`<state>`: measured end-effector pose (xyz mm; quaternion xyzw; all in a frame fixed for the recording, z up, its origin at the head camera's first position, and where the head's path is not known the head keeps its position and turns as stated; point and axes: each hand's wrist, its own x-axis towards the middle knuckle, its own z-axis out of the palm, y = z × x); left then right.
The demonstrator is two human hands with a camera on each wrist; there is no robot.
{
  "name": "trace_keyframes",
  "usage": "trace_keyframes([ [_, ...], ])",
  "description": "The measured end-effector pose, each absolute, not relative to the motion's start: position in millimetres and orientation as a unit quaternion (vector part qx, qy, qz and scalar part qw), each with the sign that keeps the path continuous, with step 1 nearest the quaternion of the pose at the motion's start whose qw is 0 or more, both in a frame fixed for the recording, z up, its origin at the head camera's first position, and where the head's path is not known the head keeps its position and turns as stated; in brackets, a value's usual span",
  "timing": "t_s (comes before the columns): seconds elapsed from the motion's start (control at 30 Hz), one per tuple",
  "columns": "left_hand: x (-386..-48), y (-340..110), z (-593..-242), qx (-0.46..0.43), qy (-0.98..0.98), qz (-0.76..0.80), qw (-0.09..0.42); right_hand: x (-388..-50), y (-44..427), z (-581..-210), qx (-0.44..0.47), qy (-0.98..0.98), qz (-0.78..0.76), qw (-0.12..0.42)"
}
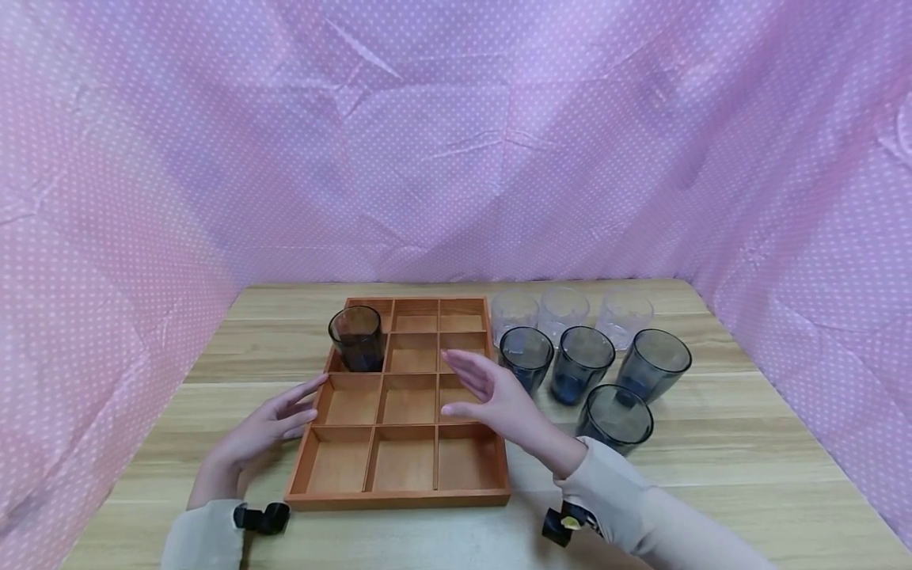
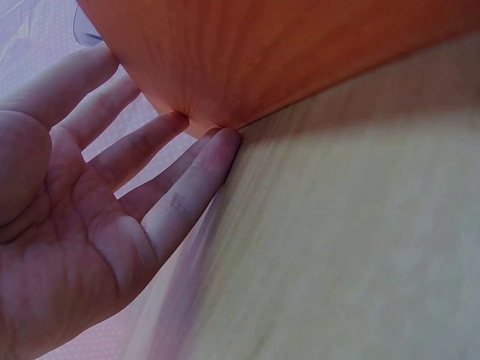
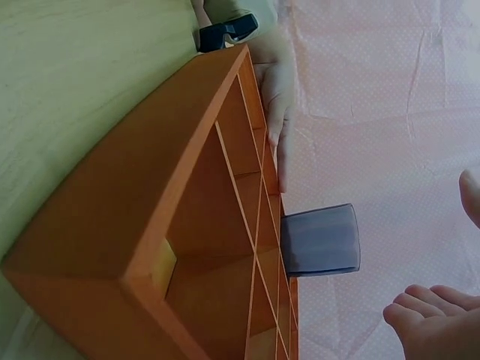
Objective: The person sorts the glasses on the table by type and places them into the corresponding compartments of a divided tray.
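Note:
A wooden divided tray (image 1: 399, 500) lies on the table, its square compartments in three columns. One smoky dark glass (image 1: 358, 340) stands upright in the left column, second row from the back. My left hand (image 1: 260, 435) touches the tray's left side with extended fingertips; the left wrist view shows the fingers (image 2: 191, 180) against the wooden wall. Over the tray's right column hovers my right hand (image 1: 509, 400), thumb and fingers spread apart, holding nothing. Just right of it are several more smoky glasses (image 1: 586, 360) on the table.
Three clear glasses (image 1: 563, 313) stand in a row behind the smoky ones, beside the tray's back right corner. One smoky glass (image 1: 614, 419) sits nearest the front, close to my right forearm. A pink dotted cloth (image 1: 456, 158) hangs around the table.

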<state>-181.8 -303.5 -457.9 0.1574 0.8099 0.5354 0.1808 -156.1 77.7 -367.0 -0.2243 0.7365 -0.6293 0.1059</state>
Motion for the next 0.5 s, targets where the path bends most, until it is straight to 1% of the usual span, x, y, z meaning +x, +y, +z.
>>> trace_keyframes([
  [0.5,-183,-305,-456,0.168,0.810,0.532,0.180,-144,99,-361,-0.208,0.736,-0.634,0.117],
])
